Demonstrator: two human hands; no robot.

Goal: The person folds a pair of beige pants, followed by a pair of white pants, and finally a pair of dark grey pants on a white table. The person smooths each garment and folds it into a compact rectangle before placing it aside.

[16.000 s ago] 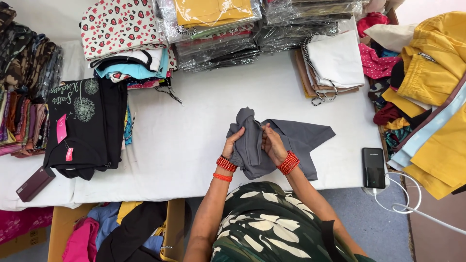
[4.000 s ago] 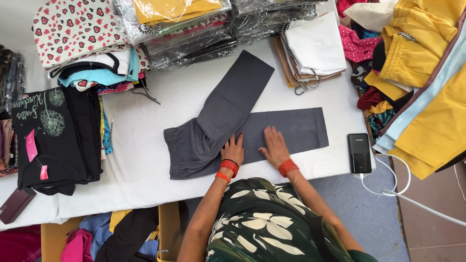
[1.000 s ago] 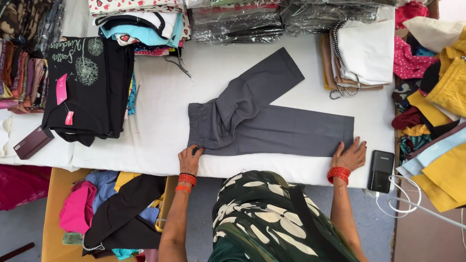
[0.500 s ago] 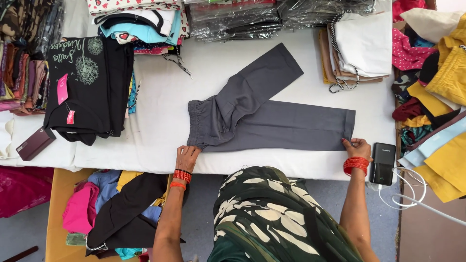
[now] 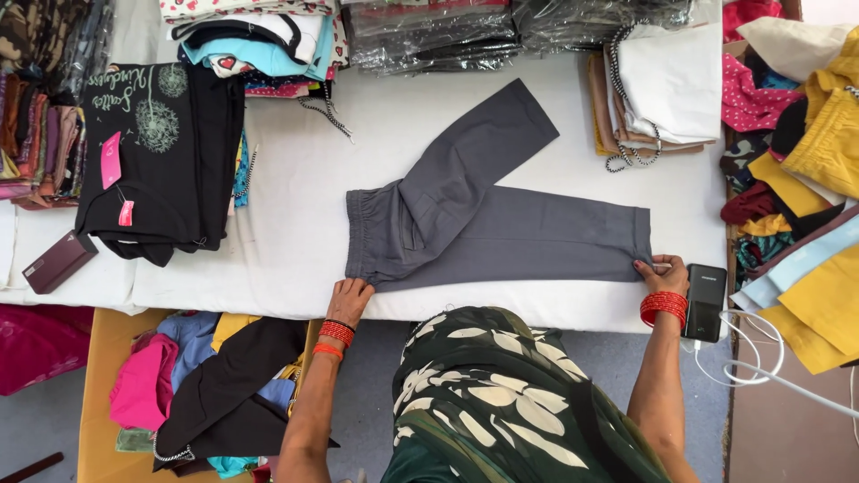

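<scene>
White surface carries grey trousers, spread flat. Left hand has slid to pinch the waistband corner; right hand, open on the cloth a second ago, now pinches the hem. Clear-wrapped packs line the far edge; pink tags hang on a black garment.

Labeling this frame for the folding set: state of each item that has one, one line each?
grey trousers: spread flat on the table, one leg straight to the right, the other angled up.
left hand: on the waistband corner.
right hand: pinching the leg hem.
black garment: folded, pink tags attached.
phone: flat at table edge, screen dark, white cable running near it.
plastic-wrapped packs: stacked, sealed.
white table: covered with a cloth.
</scene>
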